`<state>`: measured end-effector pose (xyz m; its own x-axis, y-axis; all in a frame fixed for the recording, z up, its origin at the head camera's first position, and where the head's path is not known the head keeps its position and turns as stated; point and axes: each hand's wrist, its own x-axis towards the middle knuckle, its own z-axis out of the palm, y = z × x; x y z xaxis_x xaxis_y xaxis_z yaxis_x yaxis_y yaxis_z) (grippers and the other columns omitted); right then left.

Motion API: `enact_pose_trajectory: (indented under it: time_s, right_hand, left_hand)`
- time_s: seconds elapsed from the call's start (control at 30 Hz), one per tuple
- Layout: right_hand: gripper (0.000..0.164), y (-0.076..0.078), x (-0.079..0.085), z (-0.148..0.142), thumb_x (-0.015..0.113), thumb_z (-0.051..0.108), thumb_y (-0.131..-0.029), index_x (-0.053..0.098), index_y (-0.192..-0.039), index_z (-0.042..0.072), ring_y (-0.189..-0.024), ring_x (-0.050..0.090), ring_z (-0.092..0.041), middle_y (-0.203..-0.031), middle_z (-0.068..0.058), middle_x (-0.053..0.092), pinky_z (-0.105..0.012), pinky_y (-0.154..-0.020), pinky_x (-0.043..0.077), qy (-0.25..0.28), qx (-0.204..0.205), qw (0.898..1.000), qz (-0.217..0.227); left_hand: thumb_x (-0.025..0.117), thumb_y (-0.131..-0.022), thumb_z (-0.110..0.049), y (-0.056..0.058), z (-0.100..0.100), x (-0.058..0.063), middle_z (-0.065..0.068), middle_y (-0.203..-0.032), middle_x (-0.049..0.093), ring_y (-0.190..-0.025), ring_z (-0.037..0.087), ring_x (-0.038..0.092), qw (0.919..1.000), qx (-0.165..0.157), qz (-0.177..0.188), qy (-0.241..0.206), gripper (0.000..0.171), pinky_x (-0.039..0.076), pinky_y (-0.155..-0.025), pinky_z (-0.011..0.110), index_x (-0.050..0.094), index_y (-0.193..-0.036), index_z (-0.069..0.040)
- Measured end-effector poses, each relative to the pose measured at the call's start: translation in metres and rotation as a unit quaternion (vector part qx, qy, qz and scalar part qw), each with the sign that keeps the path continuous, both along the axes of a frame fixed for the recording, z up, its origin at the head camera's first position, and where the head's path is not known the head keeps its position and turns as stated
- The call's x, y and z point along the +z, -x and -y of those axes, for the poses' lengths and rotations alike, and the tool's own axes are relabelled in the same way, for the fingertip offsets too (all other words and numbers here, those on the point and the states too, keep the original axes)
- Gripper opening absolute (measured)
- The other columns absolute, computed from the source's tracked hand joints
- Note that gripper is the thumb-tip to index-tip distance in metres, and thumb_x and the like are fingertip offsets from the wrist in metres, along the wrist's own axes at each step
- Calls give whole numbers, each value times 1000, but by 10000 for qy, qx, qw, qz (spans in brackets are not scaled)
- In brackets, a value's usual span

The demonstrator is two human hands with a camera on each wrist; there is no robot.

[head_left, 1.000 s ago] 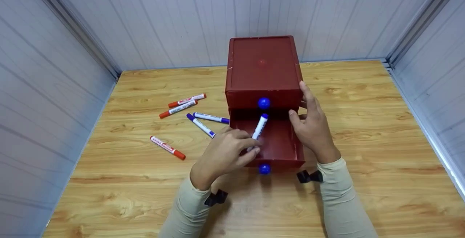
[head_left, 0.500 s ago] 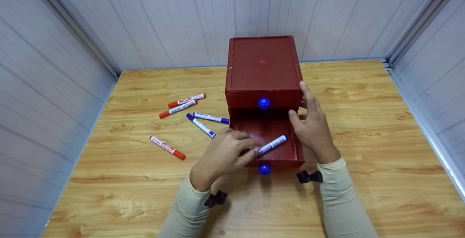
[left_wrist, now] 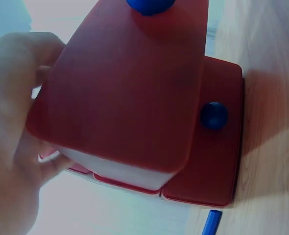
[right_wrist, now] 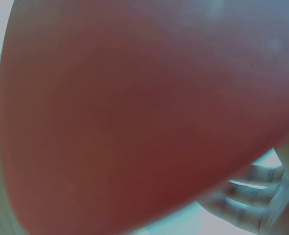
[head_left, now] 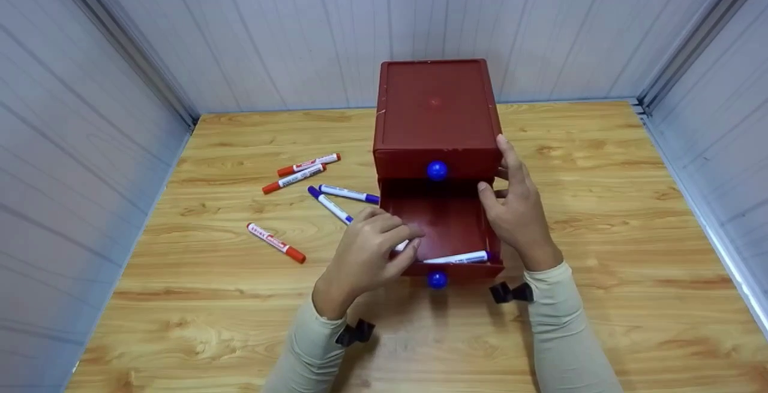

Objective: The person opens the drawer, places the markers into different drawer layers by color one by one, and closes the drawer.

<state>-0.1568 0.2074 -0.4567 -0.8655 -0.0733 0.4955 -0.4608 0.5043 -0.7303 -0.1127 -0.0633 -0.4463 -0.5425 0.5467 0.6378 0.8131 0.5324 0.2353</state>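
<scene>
In the head view a red drawer cabinet (head_left: 437,105) has its lower drawer (head_left: 450,225) pulled out. A white marker with a blue cap (head_left: 459,257) lies along the inside of the drawer's front. My left hand (head_left: 369,249) reaches over the drawer's left side, fingers loosely bent and apart from that marker. Something white shows between its thumb and fingers; I cannot tell if it is held. My right hand (head_left: 517,213) holds the cabinet's right side, thumb at the drawer opening and fingers outside. A blurred red wall (right_wrist: 125,112) covers most of the right wrist view.
Two blue-capped markers (head_left: 348,193) lie left of the drawer, one partly hidden by the left hand. Three red-capped markers (head_left: 276,243) lie farther left on the wooden table (head_left: 228,309). A blue knob (head_left: 437,170) fronts the shut upper drawer, and another blue knob (head_left: 437,279) the lower one.
The blue-capped marker has left my left hand's fingers, tipped to the right and come down by the drawer's front. My left hand has shifted slightly left; the right hand stays in place.
</scene>
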Motion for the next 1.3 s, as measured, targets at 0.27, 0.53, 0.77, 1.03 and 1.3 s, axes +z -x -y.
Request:
enact_pose_trajectory:
  time_s: [0.27,0.53,0.77,1.03,1.3]
  right_hand:
    - [81,0,0,1,62,3,-94,23,-160,30,-119,57,-30,-150,-9,43,-48,-77,57,3,-28,10000,4]
    - [81,0,-1,0,62,4,-95,22,-160,30,-119,57,-32,-153,-9,40,-48,-77,57,-34,-14,10000,-11]
    - [81,1,-1,0,62,3,-95,21,-160,30,-118,56,-32,-152,-9,40,-49,-78,57,-51,10,10000,-57]
    - [80,0,0,1,61,4,-95,23,-160,31,-119,57,-30,-150,-9,42,-49,-79,57,22,-16,10000,31]
    - [80,0,-1,0,61,4,-95,22,-160,29,-118,57,-33,-149,-11,43,-51,-79,57,10,-19,10000,-17]
  left_hand:
    - [66,-92,-16,1,10,-5,-1,-89,71,-81,15,65,9966,-110,-370,-724,13,53,-76,35,77,-96,-10]
    - [65,-91,-10,4,21,-15,1,-90,70,-82,17,65,9873,368,-496,-1465,12,54,-73,33,76,-93,-7]
    - [64,-91,-9,11,31,-25,2,-82,68,-72,14,62,9791,888,-607,-1729,12,52,-63,28,76,-90,-5]
    - [63,-91,-8,20,43,-34,1,-72,63,-64,15,57,9693,1484,-483,-1901,12,48,-56,31,73,-86,-4]
    - [63,-91,-10,24,48,-40,-1,-67,60,-58,13,54,9608,2077,-48,-1836,13,44,-52,32,73,-86,-5]
